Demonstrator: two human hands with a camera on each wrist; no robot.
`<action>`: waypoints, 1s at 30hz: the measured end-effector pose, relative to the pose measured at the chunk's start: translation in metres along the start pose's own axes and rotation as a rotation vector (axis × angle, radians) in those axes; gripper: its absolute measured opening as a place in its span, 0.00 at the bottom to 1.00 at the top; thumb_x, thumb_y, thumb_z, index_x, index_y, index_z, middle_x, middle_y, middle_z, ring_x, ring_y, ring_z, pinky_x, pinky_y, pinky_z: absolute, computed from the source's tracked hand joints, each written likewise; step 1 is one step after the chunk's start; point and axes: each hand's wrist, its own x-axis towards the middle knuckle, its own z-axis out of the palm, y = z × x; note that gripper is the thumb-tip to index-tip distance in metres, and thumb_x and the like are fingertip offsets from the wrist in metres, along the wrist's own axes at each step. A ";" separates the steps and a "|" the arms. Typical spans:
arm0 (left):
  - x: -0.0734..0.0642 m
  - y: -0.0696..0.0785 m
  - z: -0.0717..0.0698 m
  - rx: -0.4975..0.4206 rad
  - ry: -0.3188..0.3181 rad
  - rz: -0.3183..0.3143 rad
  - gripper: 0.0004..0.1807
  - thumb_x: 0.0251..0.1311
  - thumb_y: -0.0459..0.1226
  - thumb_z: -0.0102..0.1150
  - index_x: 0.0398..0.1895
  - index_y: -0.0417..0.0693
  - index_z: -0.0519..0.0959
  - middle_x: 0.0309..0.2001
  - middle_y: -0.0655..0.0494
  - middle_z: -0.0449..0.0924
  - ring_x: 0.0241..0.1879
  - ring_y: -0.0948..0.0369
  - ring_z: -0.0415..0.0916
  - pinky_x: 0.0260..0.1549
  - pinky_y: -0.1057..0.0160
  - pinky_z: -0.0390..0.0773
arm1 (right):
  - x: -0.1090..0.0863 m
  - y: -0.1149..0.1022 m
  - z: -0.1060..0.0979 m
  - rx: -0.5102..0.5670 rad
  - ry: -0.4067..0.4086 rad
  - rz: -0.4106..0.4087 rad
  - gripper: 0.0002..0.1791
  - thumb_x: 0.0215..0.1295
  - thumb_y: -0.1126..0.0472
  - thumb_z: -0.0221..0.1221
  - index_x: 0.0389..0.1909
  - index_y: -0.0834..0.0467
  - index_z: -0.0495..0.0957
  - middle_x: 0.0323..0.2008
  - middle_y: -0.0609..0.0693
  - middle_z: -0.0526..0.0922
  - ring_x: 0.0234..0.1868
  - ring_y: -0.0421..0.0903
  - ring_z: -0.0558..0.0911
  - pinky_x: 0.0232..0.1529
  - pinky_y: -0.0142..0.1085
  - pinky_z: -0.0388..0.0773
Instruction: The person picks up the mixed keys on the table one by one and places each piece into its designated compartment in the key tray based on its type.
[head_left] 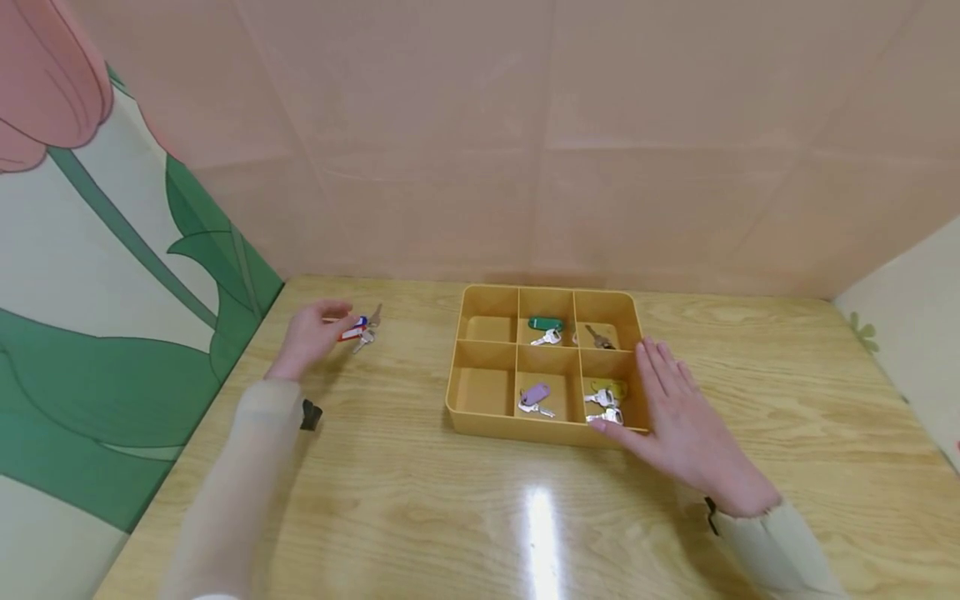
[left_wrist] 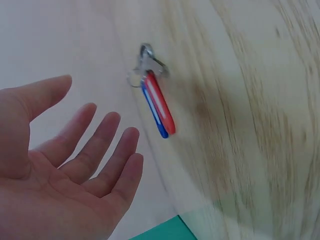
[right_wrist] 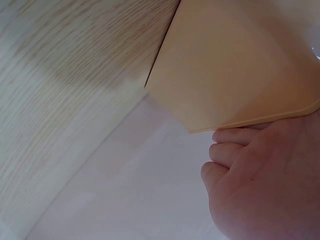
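At the table's left, my left hand [head_left: 313, 333] is beside keys with a red tag [head_left: 352, 333] and a blue tag [head_left: 362, 322]. In the left wrist view its fingers are spread and loosely bent, with a gap between them and the tags. My right hand [head_left: 675, 417] rests on the right side of a yellow divided box [head_left: 495, 427], fingers extended along the wall and thumb by the front rim. Inside lie a green tag [head_left: 545, 323] and key, a dark key [head_left: 600, 337], a purple tag [head_left: 536, 394] and key, and silver keys [head_left: 602, 398] with a yellow tag.
The wooden table [head_left: 390, 500] meets a pinkish wall covering [head_left: 555, 167] at the back. On the left stands a panel [head_left: 112, 375] with a printed flower and green leaves. A pale wall [head_left: 907, 308] bounds the right side.
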 end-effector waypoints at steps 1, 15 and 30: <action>0.001 0.000 0.000 0.016 -0.005 0.002 0.24 0.74 0.41 0.57 0.65 0.34 0.74 0.62 0.35 0.76 0.60 0.40 0.73 0.57 0.44 0.75 | 0.000 0.000 0.000 -0.001 0.000 -0.001 0.64 0.65 0.29 0.59 0.80 0.63 0.34 0.80 0.59 0.35 0.80 0.53 0.33 0.76 0.52 0.35; 0.015 -0.015 0.004 0.122 -0.077 -0.053 0.22 0.71 0.37 0.61 0.61 0.31 0.76 0.57 0.34 0.78 0.57 0.41 0.74 0.58 0.42 0.72 | 0.000 0.000 0.000 0.001 0.002 -0.001 0.64 0.65 0.29 0.59 0.80 0.64 0.35 0.80 0.60 0.36 0.80 0.53 0.34 0.76 0.53 0.36; 0.018 -0.027 0.010 0.132 -0.073 -0.029 0.17 0.57 0.25 0.67 0.51 0.29 0.80 0.47 0.36 0.83 0.47 0.44 0.79 0.53 0.47 0.75 | -0.001 0.000 0.002 0.001 0.005 -0.007 0.63 0.65 0.30 0.59 0.81 0.63 0.34 0.80 0.60 0.35 0.80 0.54 0.34 0.76 0.52 0.36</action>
